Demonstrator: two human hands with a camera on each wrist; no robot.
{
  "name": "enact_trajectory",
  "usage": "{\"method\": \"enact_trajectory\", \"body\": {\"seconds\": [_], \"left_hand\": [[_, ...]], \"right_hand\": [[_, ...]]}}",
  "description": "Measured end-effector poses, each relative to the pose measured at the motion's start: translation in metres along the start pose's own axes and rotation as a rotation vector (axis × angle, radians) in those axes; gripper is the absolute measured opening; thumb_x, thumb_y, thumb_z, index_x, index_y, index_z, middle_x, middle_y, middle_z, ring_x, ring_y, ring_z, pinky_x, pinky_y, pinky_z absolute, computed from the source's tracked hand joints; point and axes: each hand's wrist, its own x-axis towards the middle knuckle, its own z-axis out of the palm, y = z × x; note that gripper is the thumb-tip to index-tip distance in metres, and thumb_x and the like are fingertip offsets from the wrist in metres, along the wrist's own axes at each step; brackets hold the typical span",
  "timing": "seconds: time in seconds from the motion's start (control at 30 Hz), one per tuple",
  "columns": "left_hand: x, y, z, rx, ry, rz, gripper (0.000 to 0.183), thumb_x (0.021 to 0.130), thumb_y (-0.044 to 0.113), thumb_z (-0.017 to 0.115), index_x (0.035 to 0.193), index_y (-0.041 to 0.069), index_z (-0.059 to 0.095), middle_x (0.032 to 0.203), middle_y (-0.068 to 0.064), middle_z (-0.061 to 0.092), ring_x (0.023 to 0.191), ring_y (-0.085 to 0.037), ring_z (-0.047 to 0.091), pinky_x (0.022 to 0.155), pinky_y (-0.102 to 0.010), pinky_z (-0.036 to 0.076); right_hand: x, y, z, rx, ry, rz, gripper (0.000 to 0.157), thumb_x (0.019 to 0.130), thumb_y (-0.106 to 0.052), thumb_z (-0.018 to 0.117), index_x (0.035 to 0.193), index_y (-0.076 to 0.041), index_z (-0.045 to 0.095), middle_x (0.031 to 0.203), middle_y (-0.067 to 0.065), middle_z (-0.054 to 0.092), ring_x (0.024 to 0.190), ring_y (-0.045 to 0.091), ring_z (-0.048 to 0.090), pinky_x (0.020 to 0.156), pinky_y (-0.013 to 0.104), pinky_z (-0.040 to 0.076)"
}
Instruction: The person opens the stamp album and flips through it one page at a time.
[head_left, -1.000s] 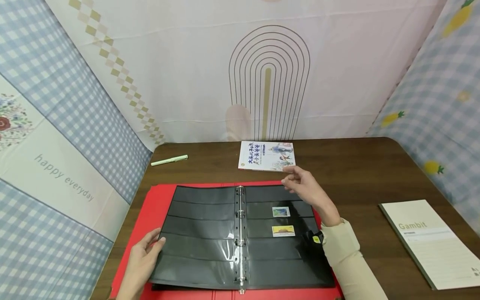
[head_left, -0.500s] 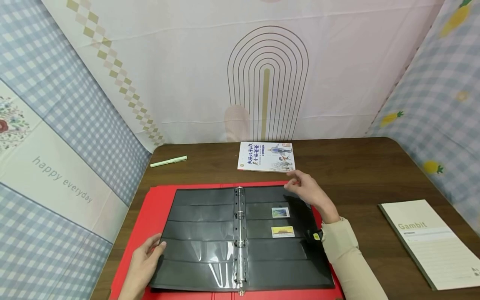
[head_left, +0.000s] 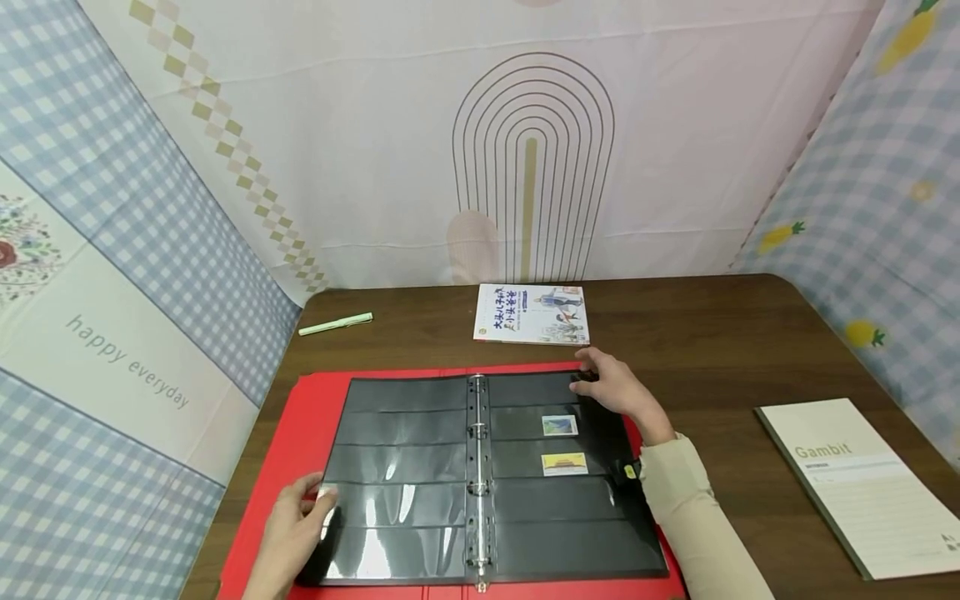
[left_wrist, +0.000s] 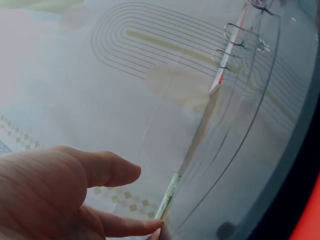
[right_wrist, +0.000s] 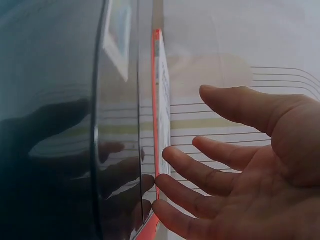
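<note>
A red binder [head_left: 315, 417] lies open flat on the desk [head_left: 720, 350], its black pocket pages [head_left: 405, 467] spread either side of the metal rings [head_left: 480, 475]. Two stamps [head_left: 559, 425] sit in pockets on the right-hand page.

The left hand [head_left: 288, 533] rests at the outer edge of the left page, fingers lightly touching the glossy plastic, not clamped on it. The right hand [head_left: 611, 390] lies at the top right corner of the right page, fingers relaxed and fairly straight against its edge, grasping nothing.

The pages look thin, floppy and slick, so they would likely bend and slide under a fingertip. The outer edge or a corner seems the best place to lift one, turning it gently so the ring holes do not tear. The binder itself looks stiff and fairly heavy.
</note>
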Motion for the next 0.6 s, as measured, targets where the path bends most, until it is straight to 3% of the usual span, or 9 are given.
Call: {"method": "enact_trajectory", "body": {"seconds": [0.13, 0.37, 0.6], "left_hand": [[0.001, -0.001, 0.005, 0.096, 0.018, 0.023, 0.052, 0.098, 0.017, 0.064, 0.134, -0.018, 0.051, 0.121, -0.032, 0.052, 0.1, -0.034, 0.057, 0.078, -0.039, 0.049], [0.004, -0.001, 0.01, 0.183, -0.023, 0.047, 0.063, 0.093, 0.021, 0.072, 0.132, -0.023, 0.048, 0.117, -0.037, 0.049, 0.103, -0.042, 0.051, 0.084, -0.052, 0.045], [0.003, 0.002, 0.016, 0.198, -0.101, -0.038, 0.087, 0.087, 0.026, 0.078, 0.145, -0.019, 0.032, 0.131, -0.043, 0.033, 0.12, -0.056, 0.03, 0.089, -0.066, 0.039]], "right_hand": [[0.0, 0.001, 0.0, -0.024, -0.017, 0.013, 0.059, 0.097, -0.01, 0.067, 0.145, 0.01, 0.041, 0.141, 0.034, 0.048, 0.131, 0.049, 0.045, 0.103, 0.061, 0.04], [0.0, 0.001, 0.004, -0.109, -0.052, 0.034, 0.068, 0.092, -0.01, 0.072, 0.147, 0.01, 0.038, 0.146, 0.034, 0.041, 0.135, 0.05, 0.039, 0.106, 0.062, 0.037], [-0.004, -0.002, 0.005, -0.159, -0.079, 0.07, 0.08, 0.087, -0.008, 0.078, 0.15, 0.012, 0.033, 0.151, 0.036, 0.034, 0.139, 0.052, 0.033, 0.109, 0.063, 0.033]]}}
